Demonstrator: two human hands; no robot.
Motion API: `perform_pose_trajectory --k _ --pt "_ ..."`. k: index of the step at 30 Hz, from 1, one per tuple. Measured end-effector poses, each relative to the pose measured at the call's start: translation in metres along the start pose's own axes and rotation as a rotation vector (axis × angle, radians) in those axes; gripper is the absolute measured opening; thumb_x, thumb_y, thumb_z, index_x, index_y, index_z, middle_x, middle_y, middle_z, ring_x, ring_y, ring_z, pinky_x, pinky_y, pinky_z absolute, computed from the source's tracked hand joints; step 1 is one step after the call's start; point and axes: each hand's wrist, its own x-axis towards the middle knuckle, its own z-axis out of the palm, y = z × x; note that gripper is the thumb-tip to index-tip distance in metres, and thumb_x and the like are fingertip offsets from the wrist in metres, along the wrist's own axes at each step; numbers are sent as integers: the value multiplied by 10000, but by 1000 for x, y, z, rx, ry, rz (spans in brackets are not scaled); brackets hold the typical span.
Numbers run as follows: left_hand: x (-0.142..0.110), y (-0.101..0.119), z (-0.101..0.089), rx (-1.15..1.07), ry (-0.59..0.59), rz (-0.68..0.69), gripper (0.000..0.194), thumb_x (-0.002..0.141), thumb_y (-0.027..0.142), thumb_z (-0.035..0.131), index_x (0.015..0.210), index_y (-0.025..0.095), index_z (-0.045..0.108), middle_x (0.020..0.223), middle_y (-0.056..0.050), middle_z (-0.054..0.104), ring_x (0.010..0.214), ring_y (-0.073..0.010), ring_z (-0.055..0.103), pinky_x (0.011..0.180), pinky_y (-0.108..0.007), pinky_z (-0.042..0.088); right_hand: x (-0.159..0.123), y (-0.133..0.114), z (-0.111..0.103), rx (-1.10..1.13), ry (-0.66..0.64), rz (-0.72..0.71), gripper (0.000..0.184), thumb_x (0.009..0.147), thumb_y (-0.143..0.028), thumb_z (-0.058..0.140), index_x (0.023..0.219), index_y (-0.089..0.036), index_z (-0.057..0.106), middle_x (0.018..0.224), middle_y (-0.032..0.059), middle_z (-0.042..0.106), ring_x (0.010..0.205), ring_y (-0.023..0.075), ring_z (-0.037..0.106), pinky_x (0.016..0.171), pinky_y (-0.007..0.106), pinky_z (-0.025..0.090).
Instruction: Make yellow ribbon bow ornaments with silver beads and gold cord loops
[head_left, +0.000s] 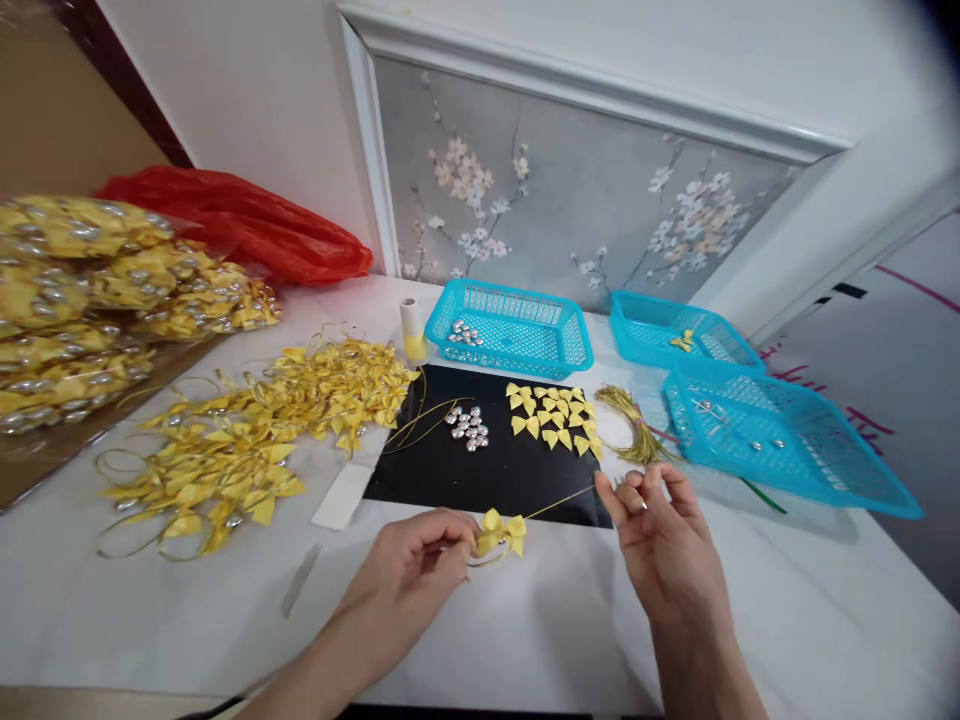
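Observation:
My left hand (424, 560) is closed in a pinch at the left side of a yellow ribbon bow (502, 534), with a small silver bead showing near its middle. From the bow a thin gold cord (561, 501) runs up to the right, pulled straight. Its far end is pinched in the fingers of my right hand (667, 540); something small and shiny shows there, too small to name. Behind the hands, a black mat (450, 482) carries a cluster of silver beads (471, 430) and rows of loose yellow bows (553, 415). A bundle of gold cords (634, 425) lies beyond my right hand.
Finished-looking yellow bows with cords (247, 430) are heaped at left, near bagged bows (75, 300) and a red plastic bag (247, 225). Blue baskets (517, 364), (832, 480) stand at the back and right. A small bottle (412, 330) and white card (343, 496) lie near the mat.

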Motion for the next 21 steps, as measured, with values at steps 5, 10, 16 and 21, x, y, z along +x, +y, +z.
perform_pose_trajectory --k 5,10,16,21 --pt "2 2 3 -80 -4 -35 158 813 286 590 691 200 644 867 -55 733 827 -217 670 696 -275 552 -20 4 6 -163 -116 16 319 804 -342 768 1036 -279 559 616 -101 563 516 60 510 647 249 564" --pt "0 1 3 -96 -4 -25 158 820 296 600 719 198 671 899 -54 718 849 -213 665 723 -268 553 -39 13 14 -682 -427 56 347 931 -510 533 1033 -187 610 690 -22 566 646 125 604 644 249 511" --pt "-1 4 4 -70 -37 8 174 816 297 595 680 203 649 785 -24 661 712 -178 616 661 -252 519 -28 20 24 -784 -666 145 358 886 -482 565 752 -156 629 600 -14 540 538 109 490 508 218 399" --pt "-9 1 3 97 -5 58 210 854 319 561 713 213 675 1052 -59 622 938 -224 621 749 -266 486 -38 28 29 -904 -554 -73 258 876 -384 546 716 -183 573 656 -8 499 575 130 450 530 249 340"
